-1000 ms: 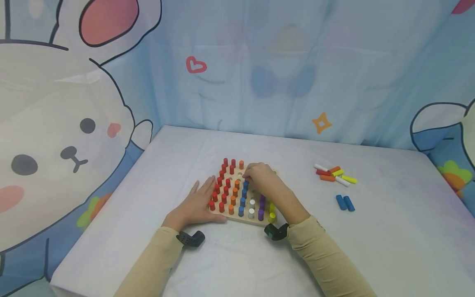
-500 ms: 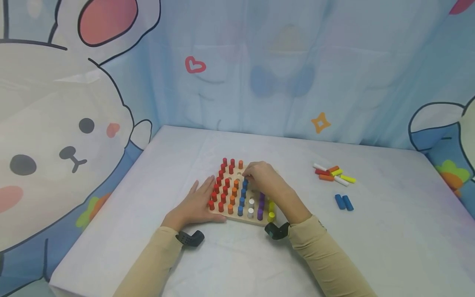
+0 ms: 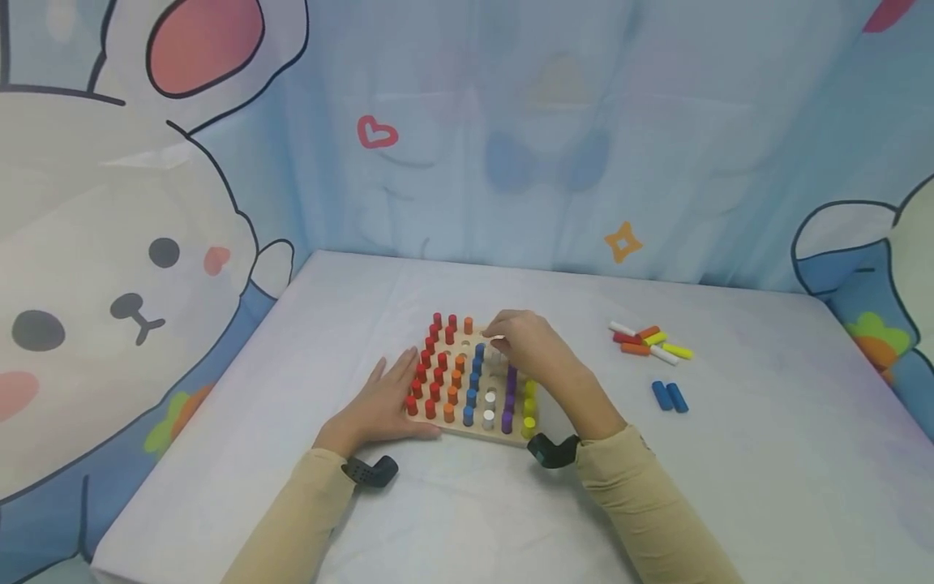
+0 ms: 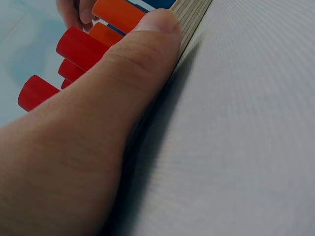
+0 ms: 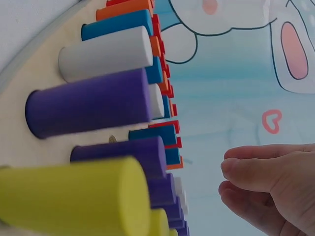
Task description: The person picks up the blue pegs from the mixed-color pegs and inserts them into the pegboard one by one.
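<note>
The wooden pegboard carries upright pegs in coloured columns: red, orange, blue, white, purple and yellow. My left hand lies along its left side with fingers extended, and the left thumb rests against the front edge. Over the far part of the board hovers my right hand, partly covering the white and purple columns. In the right wrist view its fingertips are slightly apart with nothing between them, clear of the pegs. The farthest blue peg stands in line with the other blue ones.
Right of the board lies a loose pile of white, red, orange and yellow pegs. Nearer to me, two blue pegs lie side by side on the white tabletop. A printed curtain hangs behind the table.
My right hand has let go of the blue peg at the far end of its column and moved slightly up and right. The left hand stays at the board; the view has shifted a little.
</note>
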### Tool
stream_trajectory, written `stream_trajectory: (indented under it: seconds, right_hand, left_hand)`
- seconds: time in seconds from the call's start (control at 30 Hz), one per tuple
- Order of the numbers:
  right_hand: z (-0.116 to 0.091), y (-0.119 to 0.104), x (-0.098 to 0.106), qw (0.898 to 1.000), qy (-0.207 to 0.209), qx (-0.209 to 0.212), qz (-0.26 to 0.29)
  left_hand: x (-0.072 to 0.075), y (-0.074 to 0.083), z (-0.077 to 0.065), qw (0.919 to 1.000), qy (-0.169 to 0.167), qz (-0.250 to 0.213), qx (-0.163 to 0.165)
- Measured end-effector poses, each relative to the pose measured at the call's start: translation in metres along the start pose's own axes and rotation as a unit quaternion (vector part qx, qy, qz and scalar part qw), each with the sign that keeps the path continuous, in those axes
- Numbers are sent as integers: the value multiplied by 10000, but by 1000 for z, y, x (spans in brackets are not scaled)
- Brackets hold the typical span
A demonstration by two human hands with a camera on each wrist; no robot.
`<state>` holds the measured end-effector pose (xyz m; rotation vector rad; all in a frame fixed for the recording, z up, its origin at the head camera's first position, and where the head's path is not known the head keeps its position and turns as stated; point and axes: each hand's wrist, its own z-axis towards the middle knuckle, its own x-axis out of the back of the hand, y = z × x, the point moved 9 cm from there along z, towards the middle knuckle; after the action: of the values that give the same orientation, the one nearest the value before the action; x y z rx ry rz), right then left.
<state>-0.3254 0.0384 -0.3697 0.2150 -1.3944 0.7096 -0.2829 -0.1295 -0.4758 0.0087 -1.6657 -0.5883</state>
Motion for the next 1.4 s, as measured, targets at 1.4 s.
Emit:
stream_trajectory:
  seconds: [1.4]
  right_hand:
    - [-113,177,73,9798,-352,-1760,880]
  left_hand:
    - [-1,2,0,9999,-1,-80,63]
